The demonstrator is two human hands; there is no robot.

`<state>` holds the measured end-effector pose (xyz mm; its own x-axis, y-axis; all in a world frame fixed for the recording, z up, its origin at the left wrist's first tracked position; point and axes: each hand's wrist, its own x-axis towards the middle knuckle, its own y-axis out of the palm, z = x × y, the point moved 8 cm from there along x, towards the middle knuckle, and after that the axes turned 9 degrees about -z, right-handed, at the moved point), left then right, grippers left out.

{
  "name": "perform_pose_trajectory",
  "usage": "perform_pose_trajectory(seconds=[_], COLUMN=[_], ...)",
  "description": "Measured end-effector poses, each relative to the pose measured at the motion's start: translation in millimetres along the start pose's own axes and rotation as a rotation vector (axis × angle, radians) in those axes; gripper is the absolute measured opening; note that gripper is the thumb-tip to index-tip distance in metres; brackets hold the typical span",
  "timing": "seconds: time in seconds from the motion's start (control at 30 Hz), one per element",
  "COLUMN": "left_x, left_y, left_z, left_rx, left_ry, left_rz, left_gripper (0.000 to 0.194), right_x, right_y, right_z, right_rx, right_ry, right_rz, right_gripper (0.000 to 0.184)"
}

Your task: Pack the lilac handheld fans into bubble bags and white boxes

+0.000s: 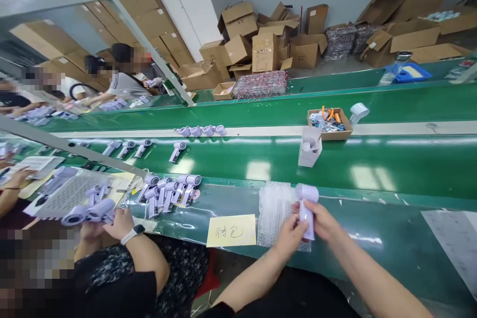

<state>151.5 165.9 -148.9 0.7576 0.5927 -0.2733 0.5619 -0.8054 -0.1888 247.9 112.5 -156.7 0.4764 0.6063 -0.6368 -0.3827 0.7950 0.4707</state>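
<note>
A lavender hair-dryer-shaped device (307, 193) stands nearly upright between my hands, its round head at the top. My left hand (287, 234) has its fingers closed on the handle from the left. From the right, my right hand (323, 219) grips the same handle just below the head. Beneath and to the left lies a stack of clear bubble-wrap bags (275, 211), partly covered by my left hand. Beside the stack is a yellow paper card (231, 231) with handwritten characters.
Several devices with opened handles (167, 191) lie left on the bench. A co-worker's hands (121, 224) hold similar parts there. Beyond the bench edge runs a green conveyor (238, 159), bearing a white box (310, 148) and a carton of cables (331, 131). Cardboard boxes pile up behind.
</note>
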Motion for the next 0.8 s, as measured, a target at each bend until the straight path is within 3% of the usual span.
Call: perform_pose_trajectory(seconds=[0.07, 0.13, 0.2, 0.27, 0.3, 0.37, 0.47, 0.53, 0.63, 0.73, 0.8], left_x=[-19, -32, -35, -28, -22, -7, 1, -4, -14, -16, -22], left_y=[13.8, 15.2, 12.1, 9.8, 9.5, 10.1, 11.5, 15.3, 19.0, 12.0, 8.8], left_z=[-7, 3, 24, 39, 40, 30, -6, -29, -50, -60, -71], left_rx=[0.384, 0.814, 1.099, 1.202, 1.208, 1.154, 0.945, 0.769, 0.533, 0.398, 0.4], left_ry=[0.293, 0.553, 0.697, 0.735, 0.716, 0.65, 0.595, 0.597, 0.55, 0.462, 0.554], left_rz=[0.121, 0.245, 0.414, 0.55, 0.566, 0.484, 0.269, 0.228, 0.254, 0.172, 0.121], left_gripper=[0.052, 0.045, 0.023, 0.012, 0.013, 0.018, 0.022, 0.02, 0.02, 0.023, 0.025], right_x=[-17, -37, -60, -85, -97, -118, -137, -141, -138, -134, -134], right_y=[-29, -64, -96, -116, -120, -116, -86, -62, -40, -40, -45], right_z=[0, 7, 8, 0, -7, -25, -54, -66, -66, -61, -62], right_rx=[0.112, 0.136, 0.128, 0.141, 0.151, 0.164, 0.187, 0.225, 0.237, 0.146, 0.087], right_ry=[-0.052, -0.071, -0.037, -0.005, 0.002, 0.005, 0.028, 0.029, -0.003, -0.046, -0.053], right_rz=[-0.17, -0.305, -0.382, -0.404, -0.397, -0.345, -0.21, -0.132, -0.075, -0.092, -0.121], right_gripper=[0.023, 0.022, 0.023, 0.026, 0.027, 0.032, 0.04, 0.044, 0.042, 0.036, 0.032])
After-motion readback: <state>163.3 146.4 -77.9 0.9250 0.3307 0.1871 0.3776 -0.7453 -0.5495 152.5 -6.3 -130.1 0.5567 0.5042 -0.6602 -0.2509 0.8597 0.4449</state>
